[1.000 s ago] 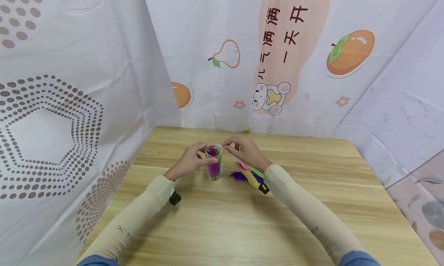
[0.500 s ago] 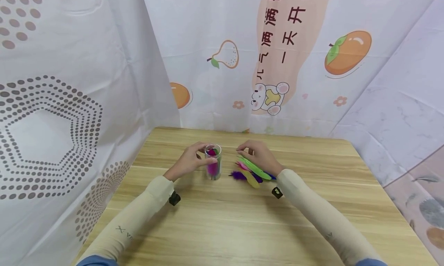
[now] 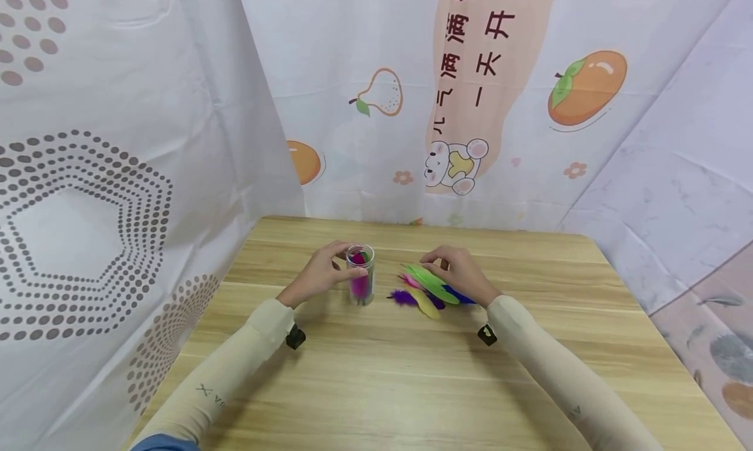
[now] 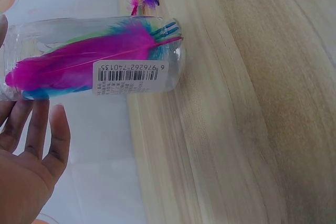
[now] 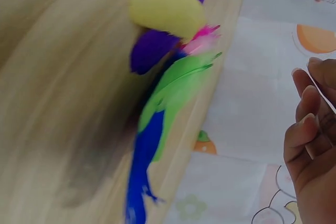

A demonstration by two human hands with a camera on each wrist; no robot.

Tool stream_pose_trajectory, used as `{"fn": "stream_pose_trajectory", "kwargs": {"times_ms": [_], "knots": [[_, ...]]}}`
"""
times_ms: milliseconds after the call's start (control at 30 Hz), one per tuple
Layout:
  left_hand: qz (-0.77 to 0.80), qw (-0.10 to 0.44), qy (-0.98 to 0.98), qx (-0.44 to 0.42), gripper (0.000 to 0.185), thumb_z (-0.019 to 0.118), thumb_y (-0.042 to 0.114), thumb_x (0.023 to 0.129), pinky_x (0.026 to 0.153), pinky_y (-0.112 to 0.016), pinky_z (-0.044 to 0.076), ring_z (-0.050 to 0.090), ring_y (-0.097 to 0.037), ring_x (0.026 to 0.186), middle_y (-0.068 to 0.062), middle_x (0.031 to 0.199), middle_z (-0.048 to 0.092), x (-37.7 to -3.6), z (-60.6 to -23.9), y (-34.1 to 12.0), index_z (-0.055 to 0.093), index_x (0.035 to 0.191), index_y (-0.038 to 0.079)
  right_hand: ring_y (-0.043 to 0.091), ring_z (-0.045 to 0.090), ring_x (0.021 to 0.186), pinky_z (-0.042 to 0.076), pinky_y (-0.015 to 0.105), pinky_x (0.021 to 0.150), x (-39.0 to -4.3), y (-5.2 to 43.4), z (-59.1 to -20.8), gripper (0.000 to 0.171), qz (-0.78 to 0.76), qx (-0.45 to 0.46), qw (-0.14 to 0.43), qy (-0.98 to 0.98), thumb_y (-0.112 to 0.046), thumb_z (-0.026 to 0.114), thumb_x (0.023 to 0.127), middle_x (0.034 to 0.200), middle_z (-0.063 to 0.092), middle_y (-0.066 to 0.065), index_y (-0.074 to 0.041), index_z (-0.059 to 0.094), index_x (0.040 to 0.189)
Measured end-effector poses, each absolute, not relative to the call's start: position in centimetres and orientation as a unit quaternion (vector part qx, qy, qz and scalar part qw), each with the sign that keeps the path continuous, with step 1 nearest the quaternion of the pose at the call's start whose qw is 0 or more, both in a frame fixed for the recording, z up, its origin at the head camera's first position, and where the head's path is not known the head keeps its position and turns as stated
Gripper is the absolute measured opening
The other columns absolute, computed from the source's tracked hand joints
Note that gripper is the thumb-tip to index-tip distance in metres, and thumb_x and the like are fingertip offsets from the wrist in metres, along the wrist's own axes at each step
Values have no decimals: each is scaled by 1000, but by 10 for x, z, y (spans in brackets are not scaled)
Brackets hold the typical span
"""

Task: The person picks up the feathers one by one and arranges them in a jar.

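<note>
A clear jar [image 3: 368,285] stands upright on the table. Inside it are a magenta feather [image 4: 89,59] and blue and green ones. My left hand [image 3: 320,271] grips the jar near its mouth, thumb on one side and fingers on the other. A barcode label [image 4: 129,77] is on the jar's wall. My right hand [image 3: 461,274] hovers above the loose feathers, fingers loosely bent, with nothing visible in it. Below it lie a green feather [image 5: 176,87], a blue feather [image 5: 147,145], a yellow feather [image 5: 165,6], and purple and pink ones.
The wooden table [image 3: 376,372] has its back edge near a printed white curtain [image 3: 353,157]. Another patterned curtain [image 3: 88,229] hangs along the left side. Black wrist straps or mounts show under both sleeves.
My right hand has moved from beside the jar's mouth rightward over the loose feathers, uncovering the green and blue ones. My left hand and the jar stay put.
</note>
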State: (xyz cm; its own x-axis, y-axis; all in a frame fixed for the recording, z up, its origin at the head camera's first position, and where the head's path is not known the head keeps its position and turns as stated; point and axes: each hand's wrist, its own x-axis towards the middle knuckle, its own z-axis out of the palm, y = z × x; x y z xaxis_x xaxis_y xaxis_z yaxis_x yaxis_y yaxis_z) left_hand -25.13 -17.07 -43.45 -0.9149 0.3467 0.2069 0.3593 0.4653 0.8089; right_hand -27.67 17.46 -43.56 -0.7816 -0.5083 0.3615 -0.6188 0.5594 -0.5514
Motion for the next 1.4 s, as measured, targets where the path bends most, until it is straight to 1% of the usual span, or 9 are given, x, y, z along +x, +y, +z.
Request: {"fn": "stream_pose_trajectory", "kwargs": {"times_ms": [333,500,600,833,900,1033,1200,1300,1400], "knots": [[-479,1,-855,-198,57,82,52,85,87,-41,53,58,-16,109,11,122,65,-249,-434,-172,66,135,29,16,55,66,44,27,57,-269,190,-445,16,335,290,35,-896,-16,72,99,102,76,1,-6,79,108],[-482,-2,-854,-195,57,82,52,85,87,-43,52,57,-17,109,10,122,65,-249,-434,-172,65,135,30,14,51,60,42,27,54,-268,197,-453,15,332,283,20,-900,-14,72,98,99,76,2,-6,79,108],[-483,-2,-854,-193,58,82,53,85,87,-43,52,56,-17,109,10,121,65,-249,-434,-173,65,136,30,12,51,60,42,27,54,-267,201,-458,15,322,278,13,-905,-14,73,98,98,76,2,-6,79,109],[-482,0,-855,-194,58,82,51,85,87,-42,52,57,-18,110,9,121,65,-248,-433,-173,65,136,29,9,59,73,50,28,65,-265,207,-468,12,300,273,4,-914,-12,75,96,98,76,1,-7,79,106],[-482,0,-854,-196,57,83,50,85,86,-42,53,57,-18,109,8,122,65,-248,-433,-172,66,135,27,9,60,75,51,29,67,-263,208,-470,11,300,269,-1,-915,-12,75,96,98,76,1,-7,79,105],[-482,0,-854,-197,56,83,49,85,86,-41,53,57,-17,109,9,121,65,-248,-433,-171,66,134,27,11,63,80,52,32,70,-261,210,-474,10,296,261,-7,-919,-12,75,96,98,76,0,-8,79,105],[-483,0,-853,-197,56,83,49,85,86,-42,52,57,-17,109,9,120,65,-248,-433,-171,66,134,28,13,66,84,55,37,76,-257,211,-476,10,290,236,-11,-927,-15,77,94,92,74,-2,-9,78,102],[-482,0,-854,-197,56,83,50,85,86,-42,52,56,-17,109,10,120,65,-248,-432,-170,66,134,28,12,64,81,55,38,75,-254,212,-477,11,281,221,-14,-934,-17,79,93,87,71,-4,-9,78,101],[-481,0,-854,-198,56,82,51,85,87,-42,52,56,-17,109,10,120,65,-249,-432,-169,66,134,29,12,60,77,53,36,71,-254,213,-479,15,272,210,-15,-939,-18,80,92,84,68,-3,-7,77,101]]}}
